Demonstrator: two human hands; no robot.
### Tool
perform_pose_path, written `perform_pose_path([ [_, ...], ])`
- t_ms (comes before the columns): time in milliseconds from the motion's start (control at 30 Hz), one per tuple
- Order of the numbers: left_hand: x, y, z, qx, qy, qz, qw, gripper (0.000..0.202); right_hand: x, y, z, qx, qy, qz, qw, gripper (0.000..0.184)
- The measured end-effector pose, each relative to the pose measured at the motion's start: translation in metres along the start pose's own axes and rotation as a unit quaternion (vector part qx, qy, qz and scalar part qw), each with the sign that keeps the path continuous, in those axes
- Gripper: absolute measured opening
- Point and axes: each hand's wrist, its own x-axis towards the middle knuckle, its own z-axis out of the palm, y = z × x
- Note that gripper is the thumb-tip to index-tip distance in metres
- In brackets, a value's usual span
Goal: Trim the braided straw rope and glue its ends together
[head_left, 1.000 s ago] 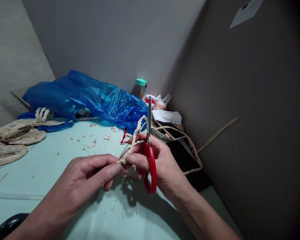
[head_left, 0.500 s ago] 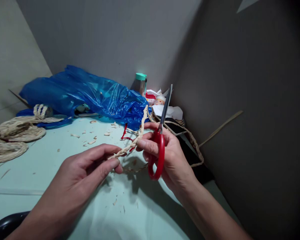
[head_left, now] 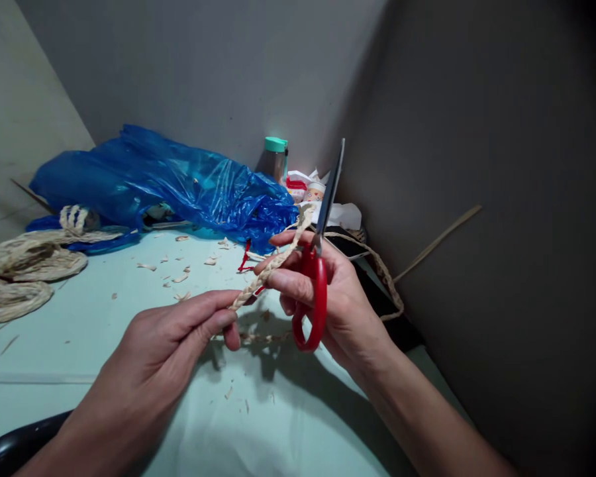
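A pale braided straw cord (head_left: 279,260) runs between my hands, rising from lower left to upper right. My left hand (head_left: 189,331) pinches its lower end between thumb and fingers. Farther up, the thumb and fingers of my right hand (head_left: 322,285) close on the same cord. Red-handled scissors (head_left: 319,305) hang in that right hand too, their blades pointing up and looking closed. More of the cord loops behind the right hand, over dark things at the right. A thin red string (head_left: 245,258) lies just beyond the hands.
A crumpled blue plastic bag (head_left: 169,182) lies along the wall. Bundled straw strands (head_left: 34,258) rest at the left. Behind are a bottle with a turquoise lid (head_left: 276,156) and a patterned paper cup (head_left: 314,192). Straw scraps are scattered over the pale green table (head_left: 129,351). A wall rises close at the right.
The cord has turned between my hands, so its flat braid shows more clearly. The scissors have shifted slightly upward with my right hand. The view has moved a little.
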Motion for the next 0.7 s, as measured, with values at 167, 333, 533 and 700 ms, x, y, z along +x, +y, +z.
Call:
perform_pose_path([
  [167, -0.004, -0.002, 0.003, -0.007, 0.011, 0.006, 1.000, 0.019, -0.001, 0.000, 0.000, -0.017, 0.057, -0.006, 0.998, 0.031],
  [333, -0.003, 0.005, 0.001, 0.027, 0.053, -0.013, 0.998, 0.014, -0.001, 0.003, -0.001, -0.013, 0.061, -0.007, 0.998, 0.030],
  [533, -0.004, 0.012, -0.004, -0.046, 0.010, -0.104, 0.993, 0.033, 0.000, 0.006, -0.003, -0.015, 0.077, -0.031, 0.996, 0.026],
  [700, -0.004, 0.010, -0.008, -0.099, -0.050, -0.136, 0.985, 0.041, 0.001, 0.006, -0.005, -0.022, 0.082, -0.027, 0.996, 0.023],
])
